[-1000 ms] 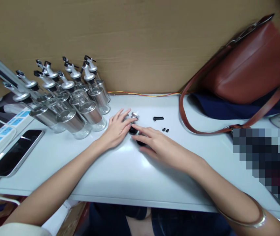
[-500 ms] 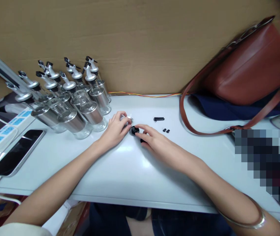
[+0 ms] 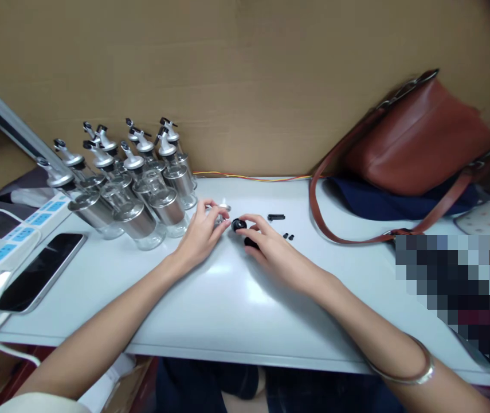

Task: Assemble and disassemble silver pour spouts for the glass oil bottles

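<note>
My left hand [image 3: 202,234] rests on the table with its fingers curled around a small silver pourer top [image 3: 224,207], partly hidden by the fingers. Between the thumb and fingertips of my right hand [image 3: 266,241] is a round black stopper [image 3: 239,225], tilted and close to the left fingertips. A second black piece [image 3: 251,243] shows under the right palm; whether the hand grips it, I cannot tell. Beyond the right hand lie a slim black flip cap [image 3: 276,217] and two tiny black plugs [image 3: 288,236].
Several glass bottles [image 3: 135,221] with silver pourers stand at the left. A phone [image 3: 40,272] and a white power strip [image 3: 27,232] lie nearer the left edge. A brown bag [image 3: 420,137] with a looped strap sits on dark blue cloth [image 3: 356,198] at the right.
My right hand has tipped the black stopper up and raised it slightly from the table. The left hand stays by the silver pourer top. The whole view has shifted a little.
</note>
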